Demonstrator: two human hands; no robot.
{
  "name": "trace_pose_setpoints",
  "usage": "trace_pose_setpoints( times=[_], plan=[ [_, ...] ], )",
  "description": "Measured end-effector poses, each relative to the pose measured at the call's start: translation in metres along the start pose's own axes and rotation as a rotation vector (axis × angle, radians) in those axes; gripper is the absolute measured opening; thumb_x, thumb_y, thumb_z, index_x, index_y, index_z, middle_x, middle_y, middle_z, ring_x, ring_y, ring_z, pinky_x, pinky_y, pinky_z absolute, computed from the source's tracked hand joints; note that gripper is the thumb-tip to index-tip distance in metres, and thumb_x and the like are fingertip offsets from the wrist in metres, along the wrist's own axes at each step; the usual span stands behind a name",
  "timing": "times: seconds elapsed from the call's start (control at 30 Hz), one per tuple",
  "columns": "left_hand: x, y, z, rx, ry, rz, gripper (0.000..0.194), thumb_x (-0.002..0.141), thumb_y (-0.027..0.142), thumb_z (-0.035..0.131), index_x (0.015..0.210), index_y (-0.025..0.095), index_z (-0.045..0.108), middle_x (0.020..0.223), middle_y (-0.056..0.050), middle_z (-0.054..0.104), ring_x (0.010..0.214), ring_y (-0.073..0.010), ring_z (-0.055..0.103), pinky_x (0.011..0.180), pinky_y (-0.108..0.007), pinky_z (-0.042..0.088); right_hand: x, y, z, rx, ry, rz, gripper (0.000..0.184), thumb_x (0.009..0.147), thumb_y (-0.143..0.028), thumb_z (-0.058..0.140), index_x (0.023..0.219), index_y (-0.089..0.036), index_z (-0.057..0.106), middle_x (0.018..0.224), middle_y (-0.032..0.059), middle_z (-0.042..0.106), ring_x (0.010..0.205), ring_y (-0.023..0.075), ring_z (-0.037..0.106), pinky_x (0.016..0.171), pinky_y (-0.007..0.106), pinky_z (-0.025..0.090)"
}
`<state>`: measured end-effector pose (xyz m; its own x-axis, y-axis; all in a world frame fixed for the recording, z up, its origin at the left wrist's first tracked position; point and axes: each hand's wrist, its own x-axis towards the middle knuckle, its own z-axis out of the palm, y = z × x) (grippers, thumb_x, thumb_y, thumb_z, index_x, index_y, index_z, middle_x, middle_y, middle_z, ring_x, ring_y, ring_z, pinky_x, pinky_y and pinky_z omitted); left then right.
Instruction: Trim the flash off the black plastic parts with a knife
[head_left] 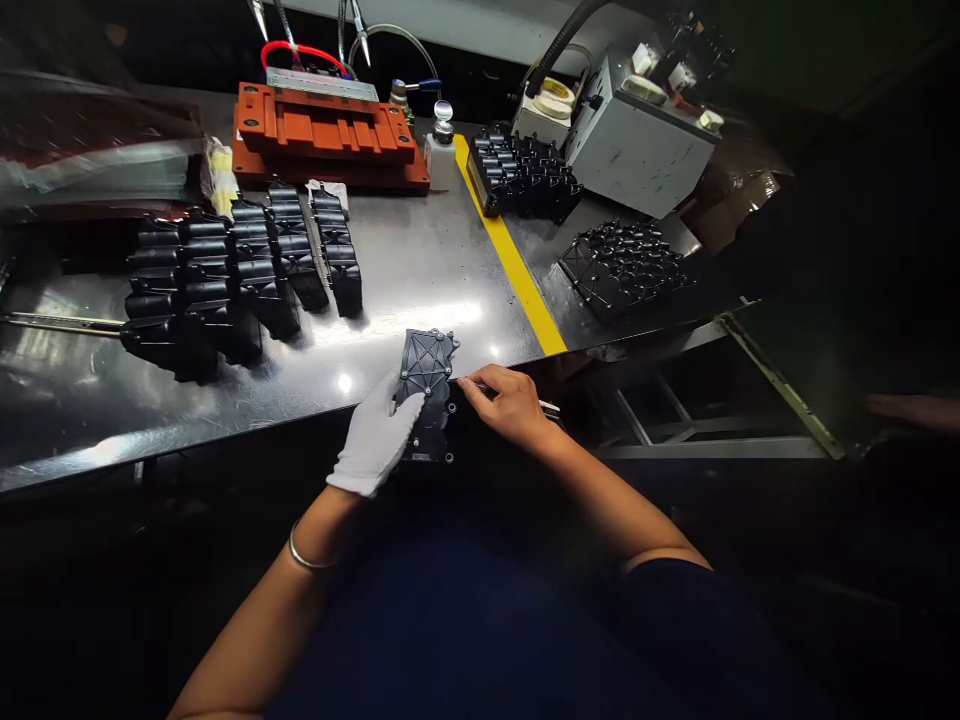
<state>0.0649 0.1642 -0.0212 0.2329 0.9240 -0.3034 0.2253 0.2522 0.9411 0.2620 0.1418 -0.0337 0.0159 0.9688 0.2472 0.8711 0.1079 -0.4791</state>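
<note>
The gloved left hand (375, 435) grips a black plastic part (426, 385); the right hand (506, 402) pinches a thin tool (459, 381) at its right edge.

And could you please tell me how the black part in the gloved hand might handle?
The black part is probably stiff: raised ribs cross its face, and it shows no sag in the gloved hand. It looks like plastic, so perhaps light for its size. Its flat shape suggests it would hardly roll.

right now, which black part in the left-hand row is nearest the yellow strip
The row's rightmost black part, with white paper at its far end; the others stand farther left.
</note>
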Motion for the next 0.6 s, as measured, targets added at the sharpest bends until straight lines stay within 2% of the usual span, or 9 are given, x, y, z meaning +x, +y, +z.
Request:
trace_pose_setpoints(
  times=[0.27, 0.43, 0.5, 0.6],
  plan=[
    [0.0, 0.0, 0.001, -0.004, -0.003, -0.012, 0.049, 0.085, 0.033, 0.061, 0.133, 0.02, 0.06, 0.073, 0.001, 0.07, 0.068, -0.0177, 0.067, 0.067, -0.027, 0.056, 0.001, -0.006, 0.0, -0.06, 0.045, 0.034, 0.025, 0.092, -0.033, 0.056, 0.078, -0.019, 0.071, 0.076, 0.0037, 0.073, 0.068, 0.013, 0.065, 0.062, 0.024, 0.04],
    [0.001, 0.0, 0.001, 0.015, 0.008, -0.006, 0.051, 0.085, 0.032, 0.06, 0.134, 0.019, 0.059, 0.088, -0.003, 0.075, 0.075, -0.0187, 0.069, 0.074, -0.029, 0.057, 0.002, -0.008, 0.002, 0.044, -0.04, 0.026, 0.024, 0.091, -0.034, 0.057, 0.078, -0.019, 0.071, 0.079, 0.0043, 0.073, 0.072, 0.0131, 0.066, 0.066, 0.023, 0.043],
    [0.002, 0.001, 0.0, 0.032, 0.011, 0.008, 0.05, 0.086, 0.032, 0.06, 0.134, 0.019, 0.06, 0.095, -0.004, 0.076, 0.081, -0.02, 0.071, 0.078, -0.03, 0.058, 0.004, -0.004, 0.001, 0.119, -0.013, 0.06, 0.025, 0.091, -0.035, 0.058, 0.078, -0.018, 0.07, 0.077, 0.0038, 0.072, 0.07, 0.0126, 0.064, 0.066, 0.023, 0.043],
    [0.001, 0.004, -0.006, 0.054, -0.023, -0.006, 0.052, 0.086, 0.035, 0.061, 0.136, 0.02, 0.058, 0.109, -0.007, 0.075, 0.097, -0.0243, 0.071, 0.089, -0.036, 0.057, 0.01, 0.003, -0.006, 0.225, 0.09, 0.191, 0.027, 0.091, -0.038, 0.057, 0.081, -0.016, 0.07, 0.077, 0.0034, 0.07, 0.069, 0.0119, 0.061, 0.067, 0.024, 0.044]
  ],
)
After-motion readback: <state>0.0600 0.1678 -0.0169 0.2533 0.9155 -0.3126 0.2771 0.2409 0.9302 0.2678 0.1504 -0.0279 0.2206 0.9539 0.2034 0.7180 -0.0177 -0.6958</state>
